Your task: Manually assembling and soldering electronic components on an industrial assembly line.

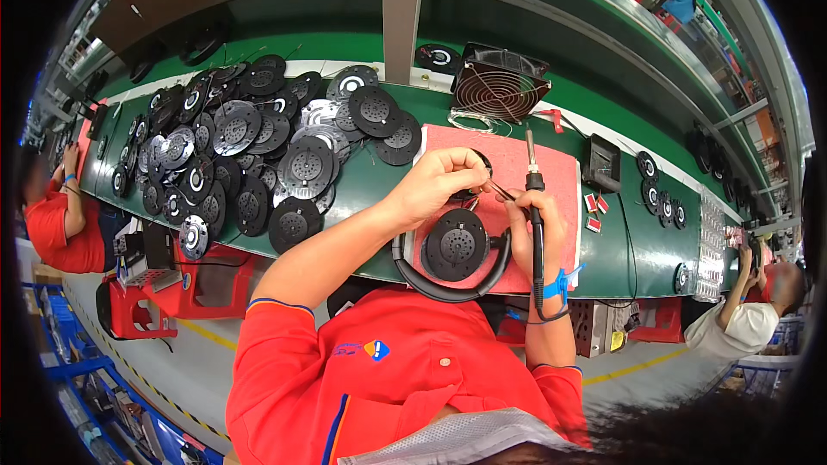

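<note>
My left hand (pixel 441 179) is closed in a pinch over the pink mat (pixel 495 139), on what looks like a thin dark wire (pixel 502 192). Close beside it, my right hand (pixel 551 222) grips a soldering iron (pixel 537 245); its metal tip points up and away from me. The right fingertips meet the same wire. Below both hands, a round black speaker disc (pixel 454 244) with a perforated centre lies inside the curve of a black headphone headband (pixel 424 282). Another dark round part is mostly hidden behind my left fingers. A blue strap circles my right wrist.
Many black and silver discs (pixel 237 129) are heaped on the green bench to the left. A square fan (pixel 500 86) stands behind the mat. To the right are a black open box (pixel 601 164), small red-and-white pieces (pixel 593 203) and a cable. Co-workers sit at both sides.
</note>
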Motion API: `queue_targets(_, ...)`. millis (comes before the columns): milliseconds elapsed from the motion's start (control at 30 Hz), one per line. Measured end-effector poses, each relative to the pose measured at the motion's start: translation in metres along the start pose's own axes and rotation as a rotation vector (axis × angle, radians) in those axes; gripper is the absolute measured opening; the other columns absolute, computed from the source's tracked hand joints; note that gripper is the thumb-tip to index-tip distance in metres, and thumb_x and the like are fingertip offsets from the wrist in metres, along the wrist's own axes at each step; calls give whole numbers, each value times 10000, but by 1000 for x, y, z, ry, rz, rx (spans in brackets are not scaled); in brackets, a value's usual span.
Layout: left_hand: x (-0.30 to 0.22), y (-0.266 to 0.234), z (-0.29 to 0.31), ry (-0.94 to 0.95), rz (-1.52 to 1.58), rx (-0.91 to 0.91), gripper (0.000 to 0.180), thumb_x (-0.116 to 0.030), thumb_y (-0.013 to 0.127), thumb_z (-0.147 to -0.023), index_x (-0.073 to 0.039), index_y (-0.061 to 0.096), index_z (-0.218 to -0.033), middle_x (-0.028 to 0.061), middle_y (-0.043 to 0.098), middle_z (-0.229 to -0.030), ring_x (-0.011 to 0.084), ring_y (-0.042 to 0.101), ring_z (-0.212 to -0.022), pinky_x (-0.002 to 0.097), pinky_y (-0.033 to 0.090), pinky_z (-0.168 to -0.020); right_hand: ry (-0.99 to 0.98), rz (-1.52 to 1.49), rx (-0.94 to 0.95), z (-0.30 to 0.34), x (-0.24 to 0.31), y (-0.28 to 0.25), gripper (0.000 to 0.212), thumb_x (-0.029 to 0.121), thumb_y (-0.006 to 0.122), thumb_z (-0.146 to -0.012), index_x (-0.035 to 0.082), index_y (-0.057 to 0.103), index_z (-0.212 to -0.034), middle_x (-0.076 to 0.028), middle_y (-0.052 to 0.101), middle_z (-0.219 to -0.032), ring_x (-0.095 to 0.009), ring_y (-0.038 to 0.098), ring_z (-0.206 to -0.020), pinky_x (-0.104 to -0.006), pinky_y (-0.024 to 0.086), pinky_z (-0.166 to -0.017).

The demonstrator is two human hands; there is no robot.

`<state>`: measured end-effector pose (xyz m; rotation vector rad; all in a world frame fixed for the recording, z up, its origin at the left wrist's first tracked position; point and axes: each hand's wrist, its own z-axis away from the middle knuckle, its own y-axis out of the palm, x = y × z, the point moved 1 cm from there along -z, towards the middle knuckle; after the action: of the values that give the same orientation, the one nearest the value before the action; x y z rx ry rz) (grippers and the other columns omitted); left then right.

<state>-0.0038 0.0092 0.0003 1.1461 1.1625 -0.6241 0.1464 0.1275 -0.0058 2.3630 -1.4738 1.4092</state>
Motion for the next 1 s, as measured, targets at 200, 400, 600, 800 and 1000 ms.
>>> queue_targets(200, -1, 0, 1, -10, 3, -5, 150, -170, 591, -906, -27, 609, -864, 26, 605, -857, 96, 543, -820, 250, 438, -784, -13, -11, -2, 0, 1, 0, 209, -90, 682, -749, 17, 555, -878, -162, 660, -817, -268, 670, -751, -321, 520, -656)
queue_targets(400, 0, -1, 0, -12, 10, 30, 148, -171, 590, -912, -29, 607, -874, 18, 599, -864, 88, 541, -833, 247, 436, -793, -24, -36, -8, 1, 0, 2, 209, -89, 681, -751, 15, 554, -880, -159, 660, -815, -266, 667, -732, -321, 520, -646)
queue_targets(600, 17, 2, -2, 60, -333, -51, 57, -55, 594, -900, -17, 577, -861, -3, 587, -783, 61, 537, -671, 220, 451, -604, -131, -114, -86, -6, 18, 12, 204, -81, 676, -770, 37, 553, -883, -138, 654, -817, -266, 650, -703, -323, 520, -632)
queue_targets(800, 1, 3, 5, 333, -807, -296, 80, -73, 621, -872, 1, 617, -842, 0, 598, -746, 58, 558, -705, 242, 468, -628, -221, 209, -61, -22, -1, -12, 232, -100, 656, -735, 39, 564, -897, -119, 635, -801, -302, 602, -687, -364, 492, -605)
queue_targets(1000, 0, 3, 1, 84, -526, -176, 115, -105, 633, -882, 8, 629, -860, -3, 632, -791, 54, 569, -749, 228, 475, -691, -139, 342, -9, -18, -15, -23, 250, -16, 714, -738, 45, 597, -950, -101, 645, -873, -260, 614, -753, -320, 498, -639)
